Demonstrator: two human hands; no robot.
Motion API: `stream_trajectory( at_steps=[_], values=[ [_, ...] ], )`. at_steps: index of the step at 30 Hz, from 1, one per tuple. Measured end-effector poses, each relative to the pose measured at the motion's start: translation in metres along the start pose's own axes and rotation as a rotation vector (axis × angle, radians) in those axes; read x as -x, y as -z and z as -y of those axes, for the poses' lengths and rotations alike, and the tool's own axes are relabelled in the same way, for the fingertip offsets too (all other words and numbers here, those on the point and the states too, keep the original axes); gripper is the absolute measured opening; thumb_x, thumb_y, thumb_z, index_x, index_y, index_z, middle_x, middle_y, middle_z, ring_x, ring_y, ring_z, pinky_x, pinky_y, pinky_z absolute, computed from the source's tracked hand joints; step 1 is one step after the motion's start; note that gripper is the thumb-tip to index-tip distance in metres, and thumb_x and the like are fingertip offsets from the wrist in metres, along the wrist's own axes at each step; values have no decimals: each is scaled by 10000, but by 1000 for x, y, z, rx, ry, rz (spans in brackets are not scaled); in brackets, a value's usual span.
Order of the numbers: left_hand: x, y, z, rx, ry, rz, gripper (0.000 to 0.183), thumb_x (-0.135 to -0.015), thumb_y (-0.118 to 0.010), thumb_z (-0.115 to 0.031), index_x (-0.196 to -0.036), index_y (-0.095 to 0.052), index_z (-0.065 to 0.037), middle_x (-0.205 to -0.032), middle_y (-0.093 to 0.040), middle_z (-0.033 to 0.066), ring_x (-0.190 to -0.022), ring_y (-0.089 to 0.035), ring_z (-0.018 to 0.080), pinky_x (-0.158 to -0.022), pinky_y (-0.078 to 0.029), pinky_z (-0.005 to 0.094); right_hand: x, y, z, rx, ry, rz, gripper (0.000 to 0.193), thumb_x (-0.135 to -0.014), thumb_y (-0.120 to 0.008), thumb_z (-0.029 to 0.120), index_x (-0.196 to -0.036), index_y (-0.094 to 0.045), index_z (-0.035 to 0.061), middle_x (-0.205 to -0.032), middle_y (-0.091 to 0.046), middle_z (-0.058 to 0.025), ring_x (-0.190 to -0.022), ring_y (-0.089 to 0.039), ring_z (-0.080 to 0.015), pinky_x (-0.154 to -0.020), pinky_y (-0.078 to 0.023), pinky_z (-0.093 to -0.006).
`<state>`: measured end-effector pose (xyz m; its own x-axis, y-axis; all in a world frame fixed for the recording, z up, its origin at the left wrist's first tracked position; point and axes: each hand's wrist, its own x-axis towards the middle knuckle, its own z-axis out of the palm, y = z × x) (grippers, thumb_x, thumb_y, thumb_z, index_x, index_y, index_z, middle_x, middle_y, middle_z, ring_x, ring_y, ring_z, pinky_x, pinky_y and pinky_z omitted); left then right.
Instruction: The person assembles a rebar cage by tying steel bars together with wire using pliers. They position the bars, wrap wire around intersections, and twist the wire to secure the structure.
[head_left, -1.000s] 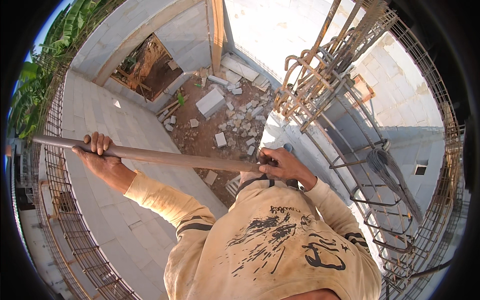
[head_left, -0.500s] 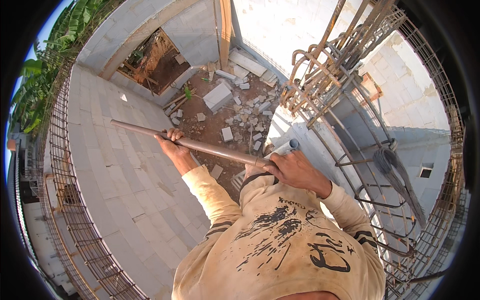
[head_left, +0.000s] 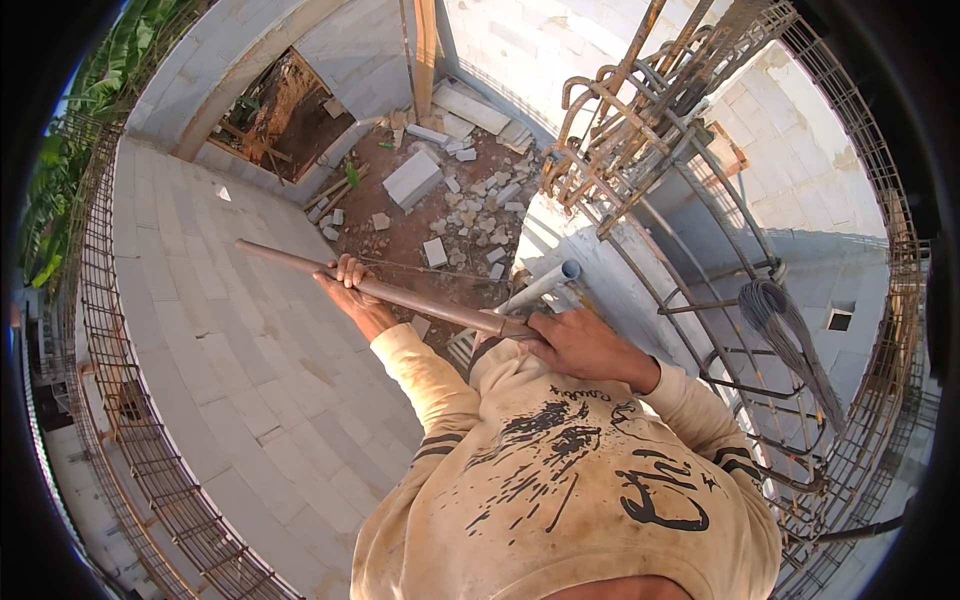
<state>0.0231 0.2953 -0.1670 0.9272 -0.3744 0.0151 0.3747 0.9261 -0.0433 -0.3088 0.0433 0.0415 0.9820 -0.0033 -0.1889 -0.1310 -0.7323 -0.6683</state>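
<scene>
A long brown pipe (head_left: 430, 305) slants across in front of my chest, its far-left end reaching over the pale block wall. My left hand (head_left: 345, 285) is closed around its middle, fingers curled over the top. Near the other end, my right hand (head_left: 590, 345) grips it, thumb side toward the pipe; that end is partly hidden by the hand. Just beyond my right hand, a grey plastic pipe (head_left: 545, 283) shows its open mouth. Both sleeves are cream with dark bands at the upper arm.
To my right stands a rusty rebar cage (head_left: 690, 130) with hooked bar ends, and a bundle of tie wire (head_left: 785, 340) hangs on it. Steel mesh (head_left: 150, 450) runs along the left wall top. Far below lie block rubble (head_left: 480, 210) and a larger white block (head_left: 412, 180).
The surroundings have shifted slightly left in view. Both hands keep their hold on the brown pipe, whose left end sits slightly further right.
</scene>
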Motion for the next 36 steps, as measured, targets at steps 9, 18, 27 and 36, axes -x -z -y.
stream_trajectory(
  at_steps=[9,18,27,36],
  values=[
    [-9,-43,21,-529,-151,-609,450,-1068,-488,-521,-990,-481,-78,-712,-446,33,-535,-422,144,-452,-400,278,-3,-2,-24,-11,-30,64,384,-979,-618,360,-1135,-678,14,-703,-665,-211,-676,-667,-418,-661,-530,-523],
    [-12,46,10,-684,-83,-723,427,-1107,-390,-406,-768,-361,-148,-642,-418,16,-537,-448,137,-528,-477,300,14,-16,-37,17,-122,-109,290,-709,-702,272,-765,-726,-12,-741,-699,-226,-725,-696,-433,-633,-548,-531],
    [30,129,173,-1779,955,-185,445,-916,-742,-430,-707,-577,-73,-631,-597,48,-565,-596,215,-562,-522,352,13,-23,-48,-120,-262,-304,285,-697,-714,260,-828,-744,8,-797,-716,-219,-797,-712,-401,-687,-553,-512],
    [47,97,269,-1957,1235,370,426,-887,-765,-424,-744,-607,-55,-668,-624,72,-601,-621,228,-592,-528,365,16,-40,-45,-349,-213,-452,412,-769,-741,490,-823,-775,83,-786,-742,-110,-774,-710,-298,-726,-537,-441]
  ],
)
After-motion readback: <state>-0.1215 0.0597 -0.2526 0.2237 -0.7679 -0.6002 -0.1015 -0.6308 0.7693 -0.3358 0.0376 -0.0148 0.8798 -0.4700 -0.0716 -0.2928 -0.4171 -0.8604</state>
